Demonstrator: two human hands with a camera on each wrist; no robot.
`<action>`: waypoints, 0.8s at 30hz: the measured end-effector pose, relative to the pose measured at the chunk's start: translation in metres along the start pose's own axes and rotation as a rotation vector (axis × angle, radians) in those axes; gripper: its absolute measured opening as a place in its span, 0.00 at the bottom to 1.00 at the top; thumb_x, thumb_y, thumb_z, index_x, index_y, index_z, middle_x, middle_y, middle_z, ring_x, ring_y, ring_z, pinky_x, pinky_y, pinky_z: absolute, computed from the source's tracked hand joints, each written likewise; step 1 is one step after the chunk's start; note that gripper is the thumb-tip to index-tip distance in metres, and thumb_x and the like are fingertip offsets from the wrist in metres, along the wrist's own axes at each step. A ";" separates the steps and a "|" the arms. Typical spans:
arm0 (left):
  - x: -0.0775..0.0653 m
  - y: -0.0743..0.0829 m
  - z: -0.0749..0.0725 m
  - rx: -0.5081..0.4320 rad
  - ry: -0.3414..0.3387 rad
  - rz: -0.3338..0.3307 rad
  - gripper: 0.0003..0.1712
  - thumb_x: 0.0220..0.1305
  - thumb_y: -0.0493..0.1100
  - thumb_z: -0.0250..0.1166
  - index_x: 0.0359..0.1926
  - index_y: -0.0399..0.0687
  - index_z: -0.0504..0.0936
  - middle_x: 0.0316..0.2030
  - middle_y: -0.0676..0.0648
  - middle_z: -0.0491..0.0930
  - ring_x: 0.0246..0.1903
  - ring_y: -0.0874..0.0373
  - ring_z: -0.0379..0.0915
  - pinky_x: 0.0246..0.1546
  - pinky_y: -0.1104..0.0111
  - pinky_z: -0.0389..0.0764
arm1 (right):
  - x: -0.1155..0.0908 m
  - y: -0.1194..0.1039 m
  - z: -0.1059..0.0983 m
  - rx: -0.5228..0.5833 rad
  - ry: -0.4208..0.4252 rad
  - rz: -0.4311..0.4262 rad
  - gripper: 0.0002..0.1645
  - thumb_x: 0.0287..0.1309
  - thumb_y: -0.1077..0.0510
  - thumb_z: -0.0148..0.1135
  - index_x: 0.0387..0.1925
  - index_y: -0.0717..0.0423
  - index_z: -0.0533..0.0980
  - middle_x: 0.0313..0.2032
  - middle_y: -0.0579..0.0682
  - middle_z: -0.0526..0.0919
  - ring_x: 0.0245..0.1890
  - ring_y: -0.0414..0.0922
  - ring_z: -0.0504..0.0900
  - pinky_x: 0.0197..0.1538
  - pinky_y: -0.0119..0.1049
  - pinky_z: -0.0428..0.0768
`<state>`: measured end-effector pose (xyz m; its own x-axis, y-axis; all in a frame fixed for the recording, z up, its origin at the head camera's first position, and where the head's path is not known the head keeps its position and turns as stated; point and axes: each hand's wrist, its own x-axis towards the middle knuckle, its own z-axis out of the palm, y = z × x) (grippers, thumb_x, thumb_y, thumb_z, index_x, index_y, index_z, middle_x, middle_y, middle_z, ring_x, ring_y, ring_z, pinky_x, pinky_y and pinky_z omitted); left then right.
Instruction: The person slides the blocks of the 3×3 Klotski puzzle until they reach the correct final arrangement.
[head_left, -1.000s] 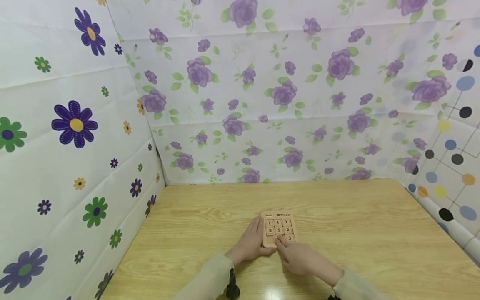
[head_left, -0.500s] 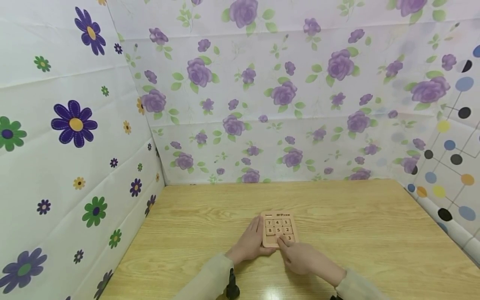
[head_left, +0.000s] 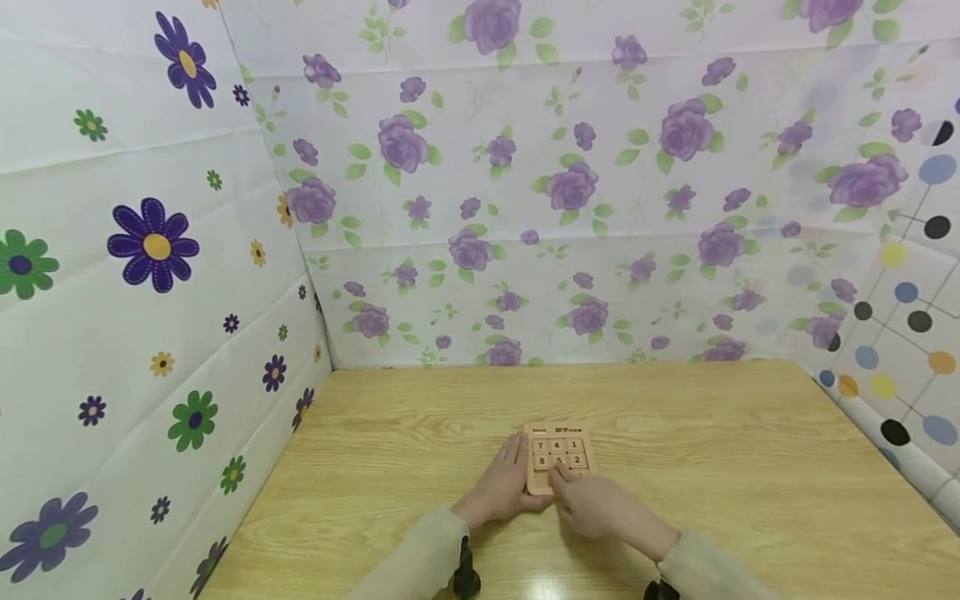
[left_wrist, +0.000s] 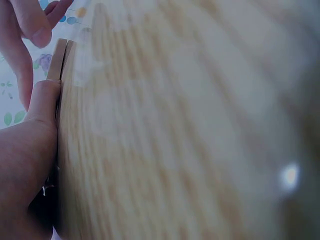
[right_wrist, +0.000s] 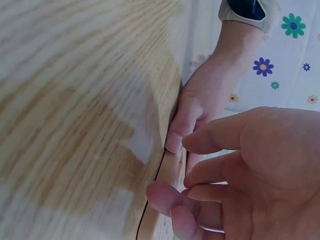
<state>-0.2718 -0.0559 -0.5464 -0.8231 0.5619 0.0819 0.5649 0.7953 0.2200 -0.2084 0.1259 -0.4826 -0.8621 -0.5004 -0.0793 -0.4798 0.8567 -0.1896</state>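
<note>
A wooden number sliding puzzle (head_left: 591,450) lies flat on the table, with tiles 7, 4, 1 in its top row and 8, 5, 2 below. My left hand (head_left: 501,485) grips its lower left corner, fingers along the left side and thumb at the near edge. In the right wrist view that thumb (right_wrist: 175,141) presses on the puzzle's edge (right_wrist: 169,170). My right hand (head_left: 592,504) reaches over the near right corner, its fingertips on the bottom row just under tile 5. It covers most of the 3 tile. A gap shows at the bottom left.
The light wood-grain table (head_left: 420,408) spreads around the puzzle. Flower-patterned cloth (head_left: 465,167) hangs behind it, with more printed cloth (head_left: 150,350) along the left and dotted cloth at the right. A black device (head_left: 467,575) sits at the left sleeve.
My right hand's fingertips have shifted slightly left and away from me, toward the 5 tile, and the hand now covers more of the 3 tile. The left hand keeps its place.
</note>
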 end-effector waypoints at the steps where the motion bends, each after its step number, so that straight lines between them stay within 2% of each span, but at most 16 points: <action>1: 0.000 0.000 0.000 0.003 -0.001 0.001 0.65 0.57 0.72 0.59 0.73 0.26 0.44 0.73 0.29 0.47 0.74 0.40 0.44 0.76 0.57 0.51 | 0.002 0.000 0.000 0.002 0.000 0.001 0.31 0.65 0.56 0.53 0.66 0.66 0.65 0.66 0.65 0.69 0.31 0.52 0.82 0.28 0.37 0.81; 3: 0.000 0.000 -0.002 0.007 0.000 0.007 0.65 0.58 0.72 0.59 0.72 0.25 0.44 0.73 0.29 0.47 0.74 0.40 0.44 0.76 0.57 0.52 | 0.005 0.000 0.001 -0.015 0.004 -0.004 0.32 0.64 0.56 0.54 0.66 0.67 0.65 0.65 0.64 0.70 0.38 0.53 0.84 0.32 0.37 0.83; 4: 0.000 0.000 -0.002 0.008 -0.001 0.009 0.65 0.58 0.72 0.59 0.72 0.25 0.44 0.73 0.28 0.47 0.74 0.40 0.44 0.76 0.57 0.52 | 0.007 -0.001 0.002 -0.016 0.003 -0.003 0.32 0.64 0.56 0.54 0.66 0.67 0.65 0.65 0.64 0.70 0.38 0.53 0.84 0.32 0.37 0.83; 6: -0.001 0.000 -0.003 0.016 -0.001 0.013 0.65 0.58 0.72 0.59 0.72 0.25 0.44 0.73 0.28 0.47 0.74 0.40 0.44 0.76 0.57 0.52 | 0.010 -0.001 0.002 -0.021 -0.003 0.002 0.32 0.65 0.55 0.54 0.66 0.66 0.65 0.66 0.64 0.69 0.47 0.55 0.83 0.42 0.42 0.85; 8: -0.001 0.000 -0.005 0.018 -0.005 0.013 0.65 0.58 0.72 0.59 0.72 0.25 0.43 0.73 0.28 0.46 0.74 0.39 0.44 0.76 0.57 0.52 | 0.013 -0.002 0.002 -0.027 -0.011 0.007 0.32 0.65 0.54 0.54 0.67 0.66 0.65 0.66 0.63 0.69 0.55 0.57 0.80 0.52 0.46 0.83; 10: -0.002 0.000 -0.005 0.020 -0.008 0.012 0.65 0.58 0.72 0.59 0.72 0.25 0.44 0.73 0.28 0.46 0.74 0.39 0.44 0.76 0.57 0.52 | 0.015 -0.003 0.002 -0.026 -0.021 0.015 0.33 0.65 0.54 0.54 0.67 0.65 0.65 0.66 0.63 0.69 0.58 0.58 0.78 0.57 0.48 0.80; 14: -0.003 0.001 -0.006 0.034 -0.016 0.014 0.65 0.58 0.72 0.59 0.72 0.25 0.44 0.73 0.28 0.47 0.74 0.39 0.45 0.76 0.57 0.53 | 0.020 -0.003 0.003 -0.030 -0.031 0.028 0.33 0.64 0.53 0.55 0.67 0.64 0.65 0.66 0.62 0.69 0.56 0.57 0.80 0.56 0.48 0.81; 18: -0.003 0.001 -0.006 0.060 -0.028 0.018 0.64 0.58 0.72 0.58 0.72 0.25 0.45 0.73 0.28 0.46 0.74 0.40 0.44 0.76 0.58 0.52 | 0.025 -0.003 0.004 -0.026 -0.044 0.042 0.33 0.66 0.53 0.53 0.68 0.63 0.64 0.67 0.62 0.68 0.54 0.56 0.81 0.50 0.46 0.84; 20: -0.003 0.001 -0.005 0.071 -0.027 0.020 0.63 0.58 0.71 0.58 0.72 0.25 0.45 0.73 0.28 0.46 0.74 0.40 0.45 0.76 0.58 0.53 | 0.026 -0.003 0.005 -0.024 -0.050 0.047 0.33 0.66 0.52 0.52 0.68 0.63 0.64 0.67 0.62 0.67 0.56 0.56 0.80 0.50 0.47 0.84; 24: -0.002 0.001 -0.004 0.087 -0.020 0.023 0.63 0.59 0.71 0.59 0.72 0.25 0.46 0.73 0.28 0.47 0.74 0.41 0.45 0.75 0.58 0.54 | 0.028 -0.004 0.005 -0.027 -0.049 0.051 0.32 0.65 0.53 0.53 0.68 0.63 0.65 0.67 0.62 0.68 0.53 0.56 0.81 0.52 0.48 0.83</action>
<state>-0.2704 -0.0572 -0.5425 -0.8092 0.5837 0.0667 0.5870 0.7985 0.1334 -0.2294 0.1078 -0.4891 -0.8770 -0.4608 -0.1363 -0.4399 0.8840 -0.1578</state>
